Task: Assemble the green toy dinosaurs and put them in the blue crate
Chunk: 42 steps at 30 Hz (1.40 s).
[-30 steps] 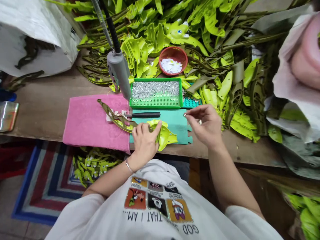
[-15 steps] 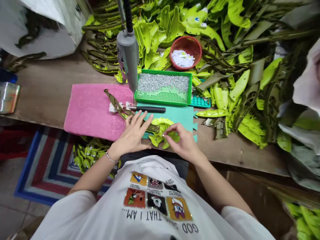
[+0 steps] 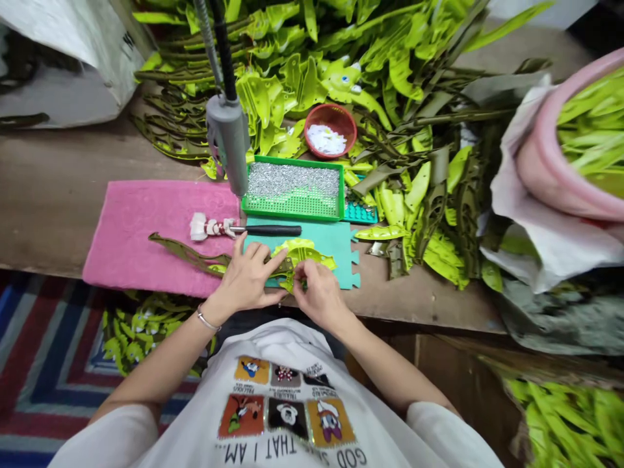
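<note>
Left hand (image 3: pixel 248 276) lies flat, pinning the shell (image 3: pixel 307 250), seemingly light, stiff plastic, while right hand (image 3: pixel 319 296) pinches its near edge.

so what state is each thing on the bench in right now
left hand: flat, pressing the olive strip down
right hand: pinching the lime piece at its near edge
green tray: far half covered with silver bits
red bowl: upright, holding white bits
hanging driver: upright, untouched
black-handled tool: lying flat on teal mat

part (image 3: pixel 306 249) on mat (image 3: pixel 341 242), tray (image 3: pixel 292 209) behind mat, bowl (image 3: pixel 309 132) behind tray, towel (image 3: pixel 136 227) left
</note>
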### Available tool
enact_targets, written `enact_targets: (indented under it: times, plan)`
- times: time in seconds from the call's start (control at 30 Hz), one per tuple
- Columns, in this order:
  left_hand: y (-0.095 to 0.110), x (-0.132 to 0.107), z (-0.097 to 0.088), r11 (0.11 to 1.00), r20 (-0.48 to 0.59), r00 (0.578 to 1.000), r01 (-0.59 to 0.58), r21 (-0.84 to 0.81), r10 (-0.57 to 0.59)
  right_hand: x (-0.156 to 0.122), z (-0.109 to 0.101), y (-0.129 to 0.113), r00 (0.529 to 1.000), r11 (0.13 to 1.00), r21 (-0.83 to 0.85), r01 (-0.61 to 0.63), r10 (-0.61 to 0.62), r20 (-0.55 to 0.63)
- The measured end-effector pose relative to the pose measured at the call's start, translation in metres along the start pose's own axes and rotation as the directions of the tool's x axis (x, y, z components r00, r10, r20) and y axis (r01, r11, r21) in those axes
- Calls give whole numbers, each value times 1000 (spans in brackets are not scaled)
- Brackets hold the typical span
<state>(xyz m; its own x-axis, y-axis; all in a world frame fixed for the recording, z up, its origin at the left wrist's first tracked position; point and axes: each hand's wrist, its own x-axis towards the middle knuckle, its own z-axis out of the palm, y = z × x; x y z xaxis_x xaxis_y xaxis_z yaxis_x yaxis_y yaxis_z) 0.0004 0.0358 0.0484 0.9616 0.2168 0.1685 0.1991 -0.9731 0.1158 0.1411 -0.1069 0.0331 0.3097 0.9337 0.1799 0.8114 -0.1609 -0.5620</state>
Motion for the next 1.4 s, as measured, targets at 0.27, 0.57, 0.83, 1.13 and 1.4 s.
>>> enact_targets:
  times: [0.27,0.57,0.83,1.13,1.4]
  plan:
    - [-5,-8,0,997,12,1000,-26,-75,27,43,-48,56,988,967,232,-108,130,-80]
    - [-10,-17,6,989,18,999,-45,-140,48,103,-48,142,983,986,-91,-138,126,-130]
    - [-13,-9,2,994,62,993,-93,-62,97,87,-66,109,949,960,172,-223,254,-187]
    - [-11,18,-29,992,217,969,-101,-78,115,39,-77,24,902,706,600,-376,131,412]
    - [-9,20,-30,992,211,971,-103,-70,115,43,-74,18,884,851,407,-332,131,448]
